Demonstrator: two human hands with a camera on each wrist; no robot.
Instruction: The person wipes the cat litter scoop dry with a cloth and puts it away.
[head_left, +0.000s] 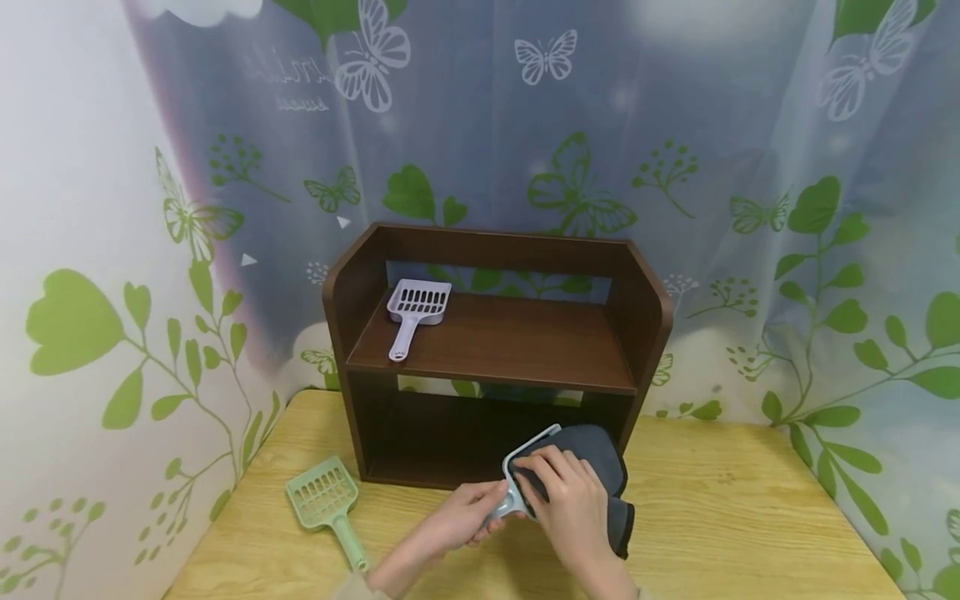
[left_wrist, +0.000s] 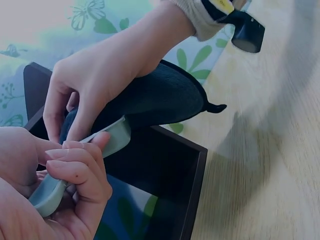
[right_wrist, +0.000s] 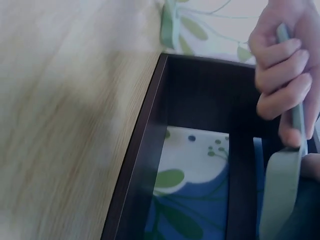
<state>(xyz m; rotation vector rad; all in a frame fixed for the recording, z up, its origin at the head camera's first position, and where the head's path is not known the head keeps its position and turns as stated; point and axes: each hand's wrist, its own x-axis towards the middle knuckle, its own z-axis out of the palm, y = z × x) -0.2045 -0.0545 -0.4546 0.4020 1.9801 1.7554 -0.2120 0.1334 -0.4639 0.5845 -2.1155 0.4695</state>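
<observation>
blue scoop [head_left: 512, 502], one, left hand [head_left: 467, 513] gripping; dark cloth [head_left: 597, 452], one, right hand [head_left: 568, 502] pinching; both hands curled

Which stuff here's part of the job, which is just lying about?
In the job:
- pale blue scoop, left hand gripping it
- dark cloth, right hand holding it

Apparently lying about:
- green scoop, on the table
- lavender scoop, on the brown shelf unit

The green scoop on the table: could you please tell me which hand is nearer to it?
The left hand. It holds the light blue scoop, to the right of the green scoop; the right hand is farther right, at the dark cloth.
</observation>
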